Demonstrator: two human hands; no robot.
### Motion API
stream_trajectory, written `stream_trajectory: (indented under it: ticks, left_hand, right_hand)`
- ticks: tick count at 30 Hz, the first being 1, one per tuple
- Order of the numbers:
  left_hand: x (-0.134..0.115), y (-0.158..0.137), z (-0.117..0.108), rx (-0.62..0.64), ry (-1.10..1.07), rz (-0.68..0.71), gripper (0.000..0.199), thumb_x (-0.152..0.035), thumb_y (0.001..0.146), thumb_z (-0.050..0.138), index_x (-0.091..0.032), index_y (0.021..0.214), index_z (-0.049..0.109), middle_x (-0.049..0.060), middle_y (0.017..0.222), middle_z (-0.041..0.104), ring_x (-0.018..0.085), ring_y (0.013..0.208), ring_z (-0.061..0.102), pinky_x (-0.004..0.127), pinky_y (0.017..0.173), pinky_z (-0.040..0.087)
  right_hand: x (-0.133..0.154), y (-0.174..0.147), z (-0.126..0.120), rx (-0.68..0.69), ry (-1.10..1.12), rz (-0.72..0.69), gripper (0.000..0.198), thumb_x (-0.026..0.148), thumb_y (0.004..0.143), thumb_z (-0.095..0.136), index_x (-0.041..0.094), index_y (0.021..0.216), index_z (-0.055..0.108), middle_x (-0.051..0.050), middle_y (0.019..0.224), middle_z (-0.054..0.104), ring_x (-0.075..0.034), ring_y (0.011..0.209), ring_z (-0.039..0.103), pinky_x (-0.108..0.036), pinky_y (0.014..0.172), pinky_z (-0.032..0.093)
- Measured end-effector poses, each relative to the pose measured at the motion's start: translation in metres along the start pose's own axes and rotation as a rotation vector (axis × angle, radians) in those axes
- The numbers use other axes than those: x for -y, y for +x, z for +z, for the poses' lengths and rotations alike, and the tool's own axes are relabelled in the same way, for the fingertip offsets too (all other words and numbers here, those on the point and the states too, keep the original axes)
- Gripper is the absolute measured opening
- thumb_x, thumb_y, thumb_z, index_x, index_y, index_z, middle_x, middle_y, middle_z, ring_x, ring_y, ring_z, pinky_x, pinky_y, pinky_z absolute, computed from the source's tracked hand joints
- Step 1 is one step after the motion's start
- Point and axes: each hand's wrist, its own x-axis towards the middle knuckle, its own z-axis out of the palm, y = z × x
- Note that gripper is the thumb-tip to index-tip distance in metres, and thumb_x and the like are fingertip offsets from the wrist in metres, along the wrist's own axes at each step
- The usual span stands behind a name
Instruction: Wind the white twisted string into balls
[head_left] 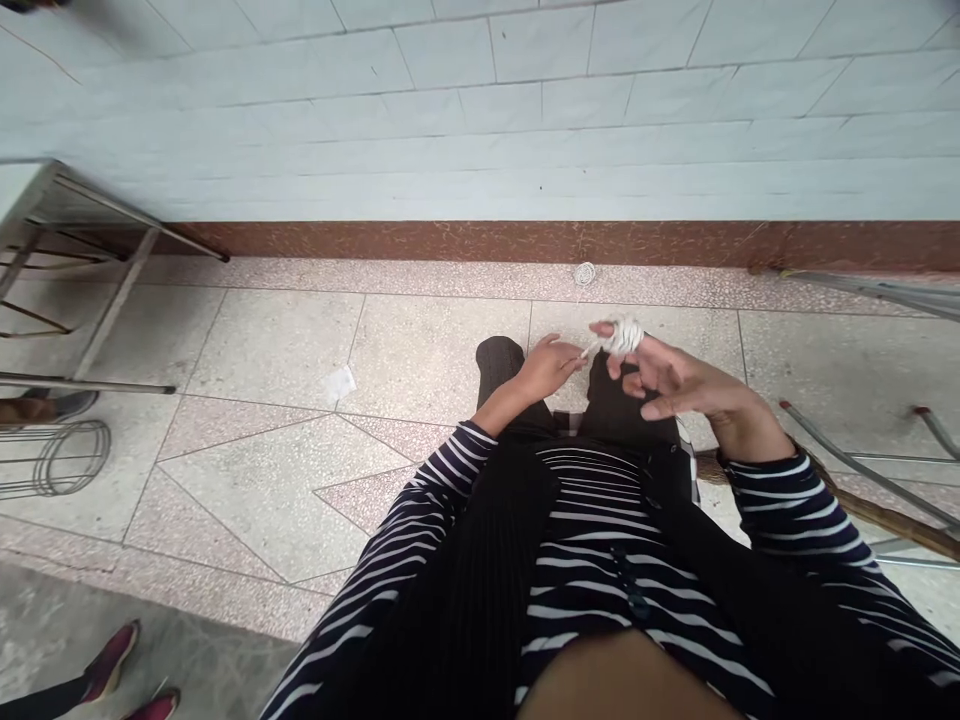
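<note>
White cord [623,336] is wound in several turns round the outstretched finger or fingers of my right hand [679,383]. The thumb of that hand stands apart and its lower fingers are loosely bent. My left hand [550,370], just to the left, pinches a short stretch of the same cord between its fingertips. Both hands are above my dark trouser legs [501,362]. Beyond them, a small white coil [584,273] lies on the floor near the wall; a faint line runs from it toward my hands.
A pale tiled wall [465,120] with a brown skirting [390,242] rises ahead. At left are a metal-legged table [124,290] and a wire rack [71,457]. Crumpled white paper [340,384] lies on the floor. Metal legs [862,460] stand at right. Another person's red shoes [112,660] show lower left.
</note>
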Motion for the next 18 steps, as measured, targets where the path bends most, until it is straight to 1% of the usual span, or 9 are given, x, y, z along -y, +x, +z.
stream_trajectory:
  ticks: [2,4,7,10,12,14,16,17,18]
  left_hand:
    - [-0.007,-0.006,0.006,0.062,0.06,0.047,0.031,-0.028,0.115,0.054,-0.018,0.109,0.082,0.007,0.102,0.085,0.021,0.104,0.08,0.053,0.134,0.044]
    - [-0.011,-0.011,0.004,0.035,0.153,0.11,0.032,-0.028,0.116,0.052,-0.018,0.111,0.082,0.006,0.098,0.083,0.019,0.099,0.079,0.054,0.135,0.043]
    - [-0.01,-0.014,-0.011,-0.037,0.268,0.173,0.03,-0.027,0.115,0.053,-0.02,0.111,0.082,0.005,0.095,0.079,0.019,0.099,0.077,0.056,0.137,0.04]
    - [-0.003,-0.012,-0.027,-0.05,0.299,0.173,0.027,-0.024,0.114,0.055,-0.019,0.109,0.081,0.005,0.094,0.077,0.018,0.097,0.075,0.056,0.138,0.039]
    - [0.0,-0.008,-0.033,-0.061,0.275,0.164,0.028,-0.024,0.114,0.053,-0.02,0.111,0.08,0.005,0.099,0.078,0.018,0.099,0.075,0.056,0.138,0.039]
    - [0.003,-0.002,-0.034,-0.073,0.206,0.164,0.028,-0.025,0.114,0.052,-0.022,0.112,0.08,0.005,0.105,0.08,0.019,0.106,0.076,0.056,0.138,0.036]
    - [0.006,0.005,-0.03,-0.084,0.102,0.137,0.027,-0.026,0.114,0.053,-0.023,0.113,0.08,0.005,0.112,0.083,0.019,0.114,0.077,0.056,0.138,0.036]
    - [0.008,0.008,-0.025,-0.088,0.048,0.105,0.026,-0.026,0.114,0.054,-0.023,0.114,0.08,0.005,0.115,0.084,0.02,0.117,0.077,0.055,0.137,0.037]
    - [0.009,0.01,-0.02,-0.089,0.001,0.062,0.026,-0.026,0.114,0.055,-0.022,0.115,0.08,0.006,0.118,0.085,0.02,0.119,0.077,0.054,0.135,0.039]
  right_hand:
    - [-0.009,0.008,-0.01,-0.165,-0.236,0.136,0.104,0.042,0.082,0.089,0.038,0.174,0.043,-0.008,0.132,0.056,-0.02,0.096,0.051,-0.034,0.084,0.052]
    - [-0.028,0.019,-0.012,-0.236,-0.467,0.238,0.1,0.037,0.072,0.087,0.03,0.167,0.055,-0.012,0.136,0.057,-0.026,0.104,0.054,-0.039,0.087,0.055]
    - [-0.056,0.027,-0.001,-0.086,-0.54,0.285,0.096,0.03,0.068,0.082,0.024,0.162,0.061,-0.015,0.143,0.059,-0.031,0.115,0.056,-0.048,0.099,0.056]
    - [-0.062,0.022,0.012,0.007,-0.495,0.263,0.089,0.029,0.072,0.082,0.024,0.158,0.065,-0.015,0.142,0.062,-0.032,0.118,0.056,-0.048,0.1,0.057]
    - [-0.055,0.015,0.016,0.047,-0.442,0.242,0.083,0.032,0.075,0.084,0.025,0.156,0.068,-0.015,0.144,0.062,-0.031,0.12,0.055,-0.044,0.097,0.057]
    - [-0.044,0.008,0.019,0.136,-0.31,0.194,0.081,0.038,0.081,0.087,0.029,0.159,0.067,-0.013,0.149,0.06,-0.028,0.12,0.055,-0.038,0.093,0.057]
    - [-0.029,0.002,0.021,0.258,-0.096,0.081,0.085,0.045,0.086,0.089,0.034,0.165,0.061,-0.011,0.157,0.056,-0.024,0.121,0.056,-0.032,0.09,0.056]
    - [-0.022,0.0,0.022,0.297,0.006,0.007,0.089,0.047,0.087,0.09,0.036,0.168,0.057,-0.011,0.16,0.054,-0.023,0.123,0.057,-0.03,0.09,0.056]
    - [-0.015,-0.001,0.021,0.302,0.083,-0.062,0.094,0.048,0.087,0.092,0.038,0.171,0.053,-0.01,0.163,0.052,-0.023,0.125,0.056,-0.029,0.089,0.055]
